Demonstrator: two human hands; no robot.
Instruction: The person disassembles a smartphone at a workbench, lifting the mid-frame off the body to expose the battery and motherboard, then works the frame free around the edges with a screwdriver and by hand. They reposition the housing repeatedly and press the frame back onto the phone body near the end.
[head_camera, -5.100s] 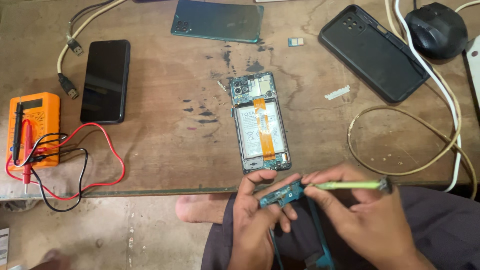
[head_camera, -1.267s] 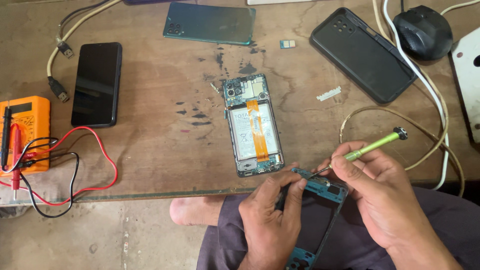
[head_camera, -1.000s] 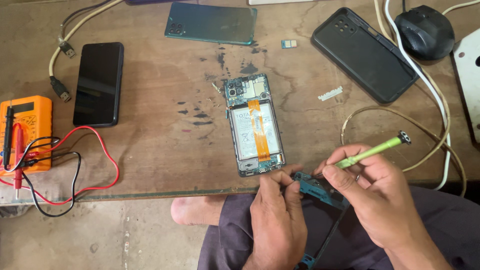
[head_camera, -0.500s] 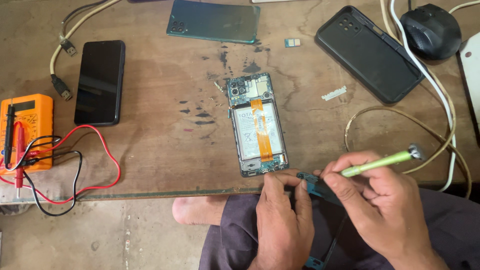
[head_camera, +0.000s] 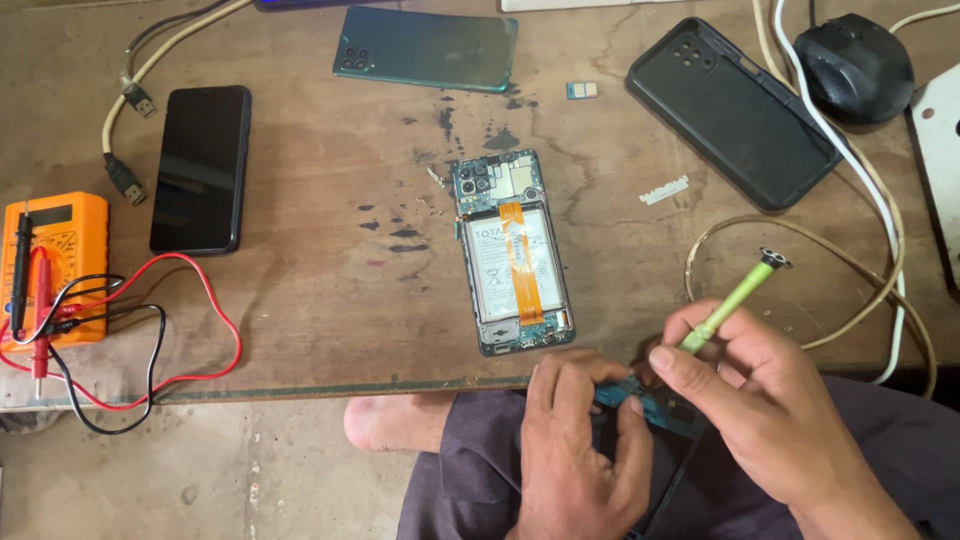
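My left hand (head_camera: 575, 450) pinches a small blue-green circuit board (head_camera: 640, 400) over my lap, just off the near edge of the worktop (head_camera: 320, 300), thumb and fingers closed around its left end. My right hand (head_camera: 760, 410) is closed on a slim green screwdriver (head_camera: 730, 300), held like a pen, its silver cap pointing up and away to the right; the tip goes down toward the board, though my fingers hide the exact spot it touches, so I cannot tell if it sits in a screw. On the worktop just beyond my left hand lies an opened phone (head_camera: 512, 252), back off, with its battery and an orange flex strip showing. Farther back lie a teal back cover (head_camera: 428, 48) and a black phone case (head_camera: 735, 110), well apart from each other. A dark phone (head_camera: 200, 168) lies face up at the left, beside an orange multimeter (head_camera: 55, 265) with red and black leads (head_camera: 150, 345) looping toward the edge. A black mouse (head_camera: 855, 65) sits at the far right corner, with white and tan cables (head_camera: 880, 250) running past it.
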